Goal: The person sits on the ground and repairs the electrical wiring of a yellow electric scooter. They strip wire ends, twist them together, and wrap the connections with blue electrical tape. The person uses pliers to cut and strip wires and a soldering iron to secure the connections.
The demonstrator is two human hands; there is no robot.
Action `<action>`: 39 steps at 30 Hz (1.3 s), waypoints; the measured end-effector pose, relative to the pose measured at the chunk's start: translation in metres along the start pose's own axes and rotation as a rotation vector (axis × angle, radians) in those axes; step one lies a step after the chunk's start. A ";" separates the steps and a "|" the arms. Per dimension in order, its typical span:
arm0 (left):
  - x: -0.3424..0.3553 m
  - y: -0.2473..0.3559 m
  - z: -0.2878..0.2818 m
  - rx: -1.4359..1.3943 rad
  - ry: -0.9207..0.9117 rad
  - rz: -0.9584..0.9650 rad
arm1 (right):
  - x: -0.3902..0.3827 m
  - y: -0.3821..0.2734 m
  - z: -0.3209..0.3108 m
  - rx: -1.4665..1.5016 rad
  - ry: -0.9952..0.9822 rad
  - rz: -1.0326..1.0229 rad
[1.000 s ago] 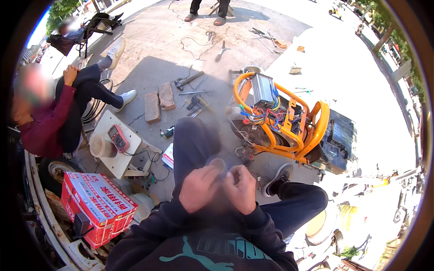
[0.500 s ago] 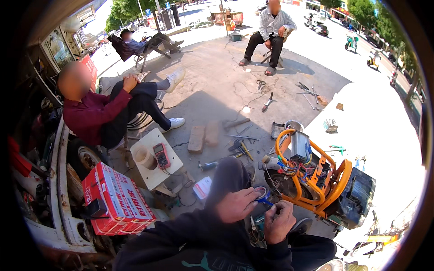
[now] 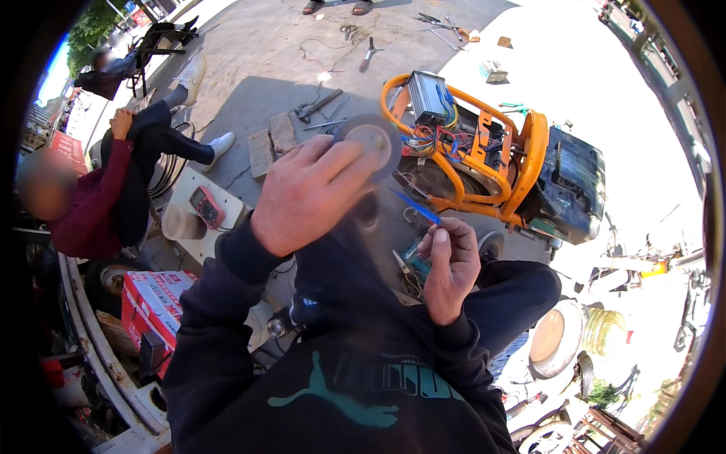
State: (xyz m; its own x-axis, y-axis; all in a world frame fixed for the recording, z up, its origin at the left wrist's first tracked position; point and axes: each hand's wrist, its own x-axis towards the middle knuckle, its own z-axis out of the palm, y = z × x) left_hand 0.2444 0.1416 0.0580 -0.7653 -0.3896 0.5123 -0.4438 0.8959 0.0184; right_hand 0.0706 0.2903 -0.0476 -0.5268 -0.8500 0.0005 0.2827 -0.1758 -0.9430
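My left hand (image 3: 314, 193) is raised in front of my chest, its fingers closed on a roll of tape (image 3: 376, 136). The roll is blurred by motion, so its colour is hard to read. Lower and to the right, my right hand (image 3: 452, 265) pinches the end of a narrow blue strip of tape (image 3: 416, 206) between thumb and fingertips. The strip points up and left toward the roll; whether it joins the roll cannot be made out. Just beyond both hands lies an orange metal frame (image 3: 495, 170) with a silver finned box (image 3: 429, 98) and loose coloured wires (image 3: 435, 140).
A black case (image 3: 571, 185) adjoins the orange frame. Left of me, a red multimeter (image 3: 206, 206) and a beige cup (image 3: 181, 224) rest on a white board. Bricks (image 3: 261, 153), a hammer (image 3: 318, 104) and a red carton (image 3: 155, 303) lie around. A person in a maroon sleeve (image 3: 98, 204) sits at the left.
My left hand has lifted up and left with the roll, away from my right hand, which still pinches the blue strip. The view has tilted down and shifted right.
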 end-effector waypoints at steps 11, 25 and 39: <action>-0.008 0.016 -0.017 0.247 -0.039 0.112 | 0.025 -0.039 0.047 -0.349 -0.266 -0.262; -0.041 0.035 -0.001 0.413 -0.123 -0.064 | 0.023 0.027 0.066 0.137 -0.374 0.187; -0.146 0.033 -0.022 0.203 -0.021 -0.400 | -0.002 0.040 0.119 -0.533 -0.507 -0.374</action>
State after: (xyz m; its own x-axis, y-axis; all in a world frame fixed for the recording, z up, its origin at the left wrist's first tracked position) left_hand 0.3516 0.2323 0.0025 -0.5231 -0.7034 0.4812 -0.7879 0.6144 0.0416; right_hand 0.1787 0.2257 -0.0457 -0.0489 -0.9254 0.3759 -0.3254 -0.3410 -0.8820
